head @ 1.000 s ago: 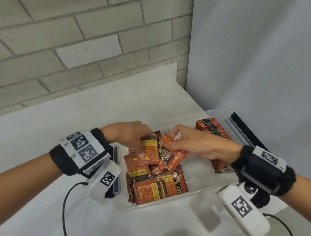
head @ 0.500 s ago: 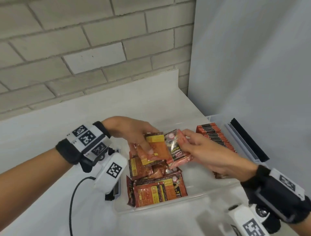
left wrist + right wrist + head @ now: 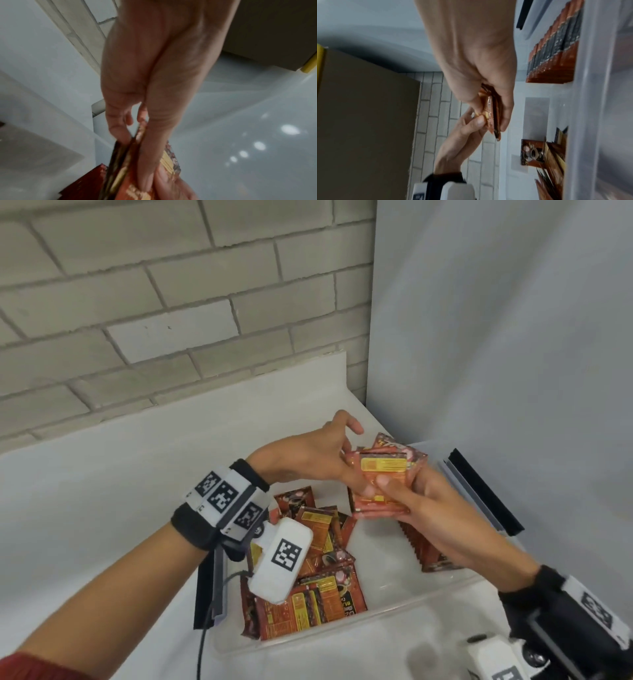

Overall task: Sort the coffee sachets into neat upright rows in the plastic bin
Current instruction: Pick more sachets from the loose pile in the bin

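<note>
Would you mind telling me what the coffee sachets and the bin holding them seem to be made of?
Coffee sachets: apparently thin foil-laminated plastic film, glossy. The sign is light glinting off the printed faces and the crimped, serrated end seals.

Bin: looks like translucent, slightly frosted plastic, smooth. The loose sachets show hazily through its near wall. Whether it is rigid or flexible cannot be told from the look alone.

both wrists wear black bands with white blocks covered in black square tag markers. the left wrist rig (image 3: pixel 236 510) has a white camera pod (image 3: pixel 281 564) and a black cable (image 3: pixel 202 642). red sleeve edge (image 3: pixel 37 667) at the near left, i think. right wrist rig (image 3: pixel 582 616) looks similar.
</note>
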Action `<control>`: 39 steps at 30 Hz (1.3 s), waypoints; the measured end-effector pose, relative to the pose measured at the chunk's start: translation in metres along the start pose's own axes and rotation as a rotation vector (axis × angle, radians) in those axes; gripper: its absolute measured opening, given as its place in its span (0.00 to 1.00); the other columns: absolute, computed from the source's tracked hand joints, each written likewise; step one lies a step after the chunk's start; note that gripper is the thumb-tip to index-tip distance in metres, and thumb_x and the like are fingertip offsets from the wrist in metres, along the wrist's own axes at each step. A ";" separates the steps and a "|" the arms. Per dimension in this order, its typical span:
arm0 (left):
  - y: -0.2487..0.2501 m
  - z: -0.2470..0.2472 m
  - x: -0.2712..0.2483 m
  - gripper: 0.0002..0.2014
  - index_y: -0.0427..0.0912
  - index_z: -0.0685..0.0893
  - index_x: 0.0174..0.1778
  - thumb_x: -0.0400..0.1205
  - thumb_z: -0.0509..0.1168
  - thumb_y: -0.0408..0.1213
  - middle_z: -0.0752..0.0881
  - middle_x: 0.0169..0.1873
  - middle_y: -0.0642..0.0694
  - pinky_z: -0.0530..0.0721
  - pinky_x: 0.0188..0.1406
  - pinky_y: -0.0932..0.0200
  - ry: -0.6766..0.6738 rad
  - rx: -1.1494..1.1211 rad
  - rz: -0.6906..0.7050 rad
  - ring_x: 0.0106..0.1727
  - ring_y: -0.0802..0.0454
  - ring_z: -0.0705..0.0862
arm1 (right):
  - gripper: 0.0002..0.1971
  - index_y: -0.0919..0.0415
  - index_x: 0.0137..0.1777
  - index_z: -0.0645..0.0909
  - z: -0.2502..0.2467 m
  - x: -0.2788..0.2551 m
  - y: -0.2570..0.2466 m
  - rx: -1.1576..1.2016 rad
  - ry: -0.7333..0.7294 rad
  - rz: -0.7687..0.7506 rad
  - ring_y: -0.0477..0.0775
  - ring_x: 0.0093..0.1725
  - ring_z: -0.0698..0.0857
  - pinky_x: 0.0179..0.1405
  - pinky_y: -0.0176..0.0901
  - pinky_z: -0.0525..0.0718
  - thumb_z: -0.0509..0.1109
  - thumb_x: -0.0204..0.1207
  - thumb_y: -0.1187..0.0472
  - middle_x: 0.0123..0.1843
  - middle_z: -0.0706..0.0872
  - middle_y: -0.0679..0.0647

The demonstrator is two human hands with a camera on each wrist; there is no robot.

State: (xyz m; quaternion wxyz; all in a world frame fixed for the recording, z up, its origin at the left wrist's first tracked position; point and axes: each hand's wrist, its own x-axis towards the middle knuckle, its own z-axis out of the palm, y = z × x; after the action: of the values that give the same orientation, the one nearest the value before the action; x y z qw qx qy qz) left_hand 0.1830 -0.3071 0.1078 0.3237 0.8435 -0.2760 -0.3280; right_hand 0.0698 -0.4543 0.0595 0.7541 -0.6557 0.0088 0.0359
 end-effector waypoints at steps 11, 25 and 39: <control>-0.004 0.053 0.013 0.20 0.40 0.78 0.65 0.81 0.57 0.45 0.86 0.58 0.42 0.83 0.62 0.54 -0.224 -0.909 0.110 0.58 0.48 0.86 | 0.20 0.43 0.69 0.72 -0.014 0.001 0.016 0.011 0.125 -0.138 0.49 0.64 0.85 0.63 0.44 0.84 0.67 0.77 0.48 0.64 0.86 0.52; -0.025 0.046 0.018 0.19 0.33 0.77 0.67 0.80 0.64 0.30 0.85 0.60 0.32 0.84 0.53 0.33 -0.081 -1.091 0.170 0.56 0.35 0.86 | 0.26 0.51 0.72 0.71 -0.027 0.006 0.027 -0.036 0.291 -0.143 0.46 0.60 0.87 0.53 0.35 0.86 0.72 0.74 0.57 0.63 0.86 0.50; -0.029 0.050 0.024 0.15 0.38 0.82 0.66 0.83 0.62 0.35 0.85 0.60 0.32 0.83 0.59 0.36 0.067 -0.967 0.144 0.61 0.34 0.84 | 0.21 0.59 0.67 0.77 -0.028 0.005 0.026 0.038 0.370 -0.075 0.51 0.58 0.88 0.56 0.43 0.86 0.72 0.74 0.59 0.57 0.90 0.53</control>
State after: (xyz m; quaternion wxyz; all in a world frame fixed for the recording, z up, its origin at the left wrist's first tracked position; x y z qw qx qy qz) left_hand 0.1688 -0.3230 0.0495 0.7089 0.5853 -0.1392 -0.3682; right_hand 0.0739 -0.4778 0.0296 0.7527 -0.6366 0.1236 -0.1136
